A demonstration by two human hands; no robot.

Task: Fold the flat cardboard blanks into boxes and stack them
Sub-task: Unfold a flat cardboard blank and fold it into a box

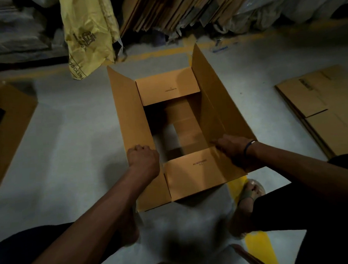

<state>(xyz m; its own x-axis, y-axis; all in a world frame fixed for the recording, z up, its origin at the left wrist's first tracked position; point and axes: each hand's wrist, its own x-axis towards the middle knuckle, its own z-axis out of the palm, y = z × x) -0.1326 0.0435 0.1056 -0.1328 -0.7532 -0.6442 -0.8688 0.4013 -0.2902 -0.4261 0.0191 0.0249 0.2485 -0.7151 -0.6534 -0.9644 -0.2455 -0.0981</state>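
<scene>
Box point(179, 131) on the floor point(71, 138), between both hands, opened into a tube with its flaps up. Left hand point(143, 160) has fingers curled over the near end of the left long flap point(130, 114), gripping it. Right hand point(233, 148) rests on the near end of the right long flap point(218, 100); can't tell whether its fingers pinch or just press. Likely light, stiff along the panels, bends only at the creases, so best held at flap edges near a crease. Plain brown corrugated board, small print on both short flaps; floor shows through the bottom. Flat blanks point(326, 106) lie well out beyond the right hand.
</scene>
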